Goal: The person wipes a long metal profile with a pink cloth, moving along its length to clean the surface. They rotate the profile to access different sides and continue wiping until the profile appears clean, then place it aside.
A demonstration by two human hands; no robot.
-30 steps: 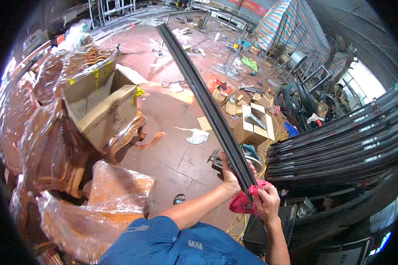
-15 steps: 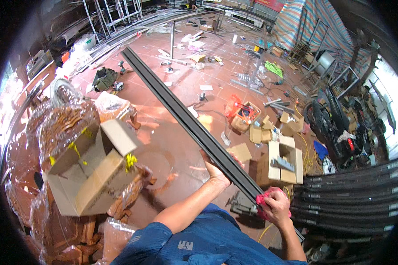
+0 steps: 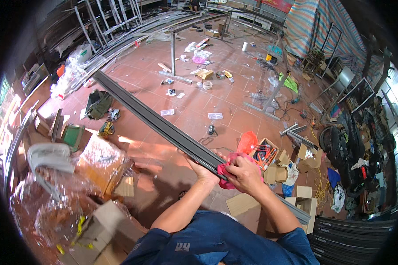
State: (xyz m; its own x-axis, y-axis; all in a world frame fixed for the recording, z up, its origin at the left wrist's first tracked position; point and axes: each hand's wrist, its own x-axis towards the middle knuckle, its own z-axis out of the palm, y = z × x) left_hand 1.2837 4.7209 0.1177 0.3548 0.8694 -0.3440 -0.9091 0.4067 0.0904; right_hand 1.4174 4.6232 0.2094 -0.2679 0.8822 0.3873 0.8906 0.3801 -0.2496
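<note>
A long dark grey metal profile (image 3: 154, 120) with grooves along its length slants across the view, its far end up at the left. My left hand (image 3: 202, 170) grips it from beneath, the palm against its lower edge. Just to the right, my right hand (image 3: 244, 176) presses a crumpled pinkish-red cloth (image 3: 227, 180) around the profile. Both hands are close together in front of my body. The near part of the profile passes behind my right forearm and shows again as a grey length beyond it.
Left are plastic-wrapped wooden furniture (image 3: 104, 163) and a cardboard box (image 3: 104, 229). Ahead, a metal frame (image 3: 173, 55) stands on the tiled floor among scattered scraps. At right are an orange-lined tool box (image 3: 266, 152), open cartons (image 3: 306, 201), a motorbike (image 3: 345, 154) and stacked dark profiles (image 3: 353, 240).
My right hand has slid the cloth up along the profile, close to my left hand. The view has shifted, so the cartons and furniture now sit lower in it.
</note>
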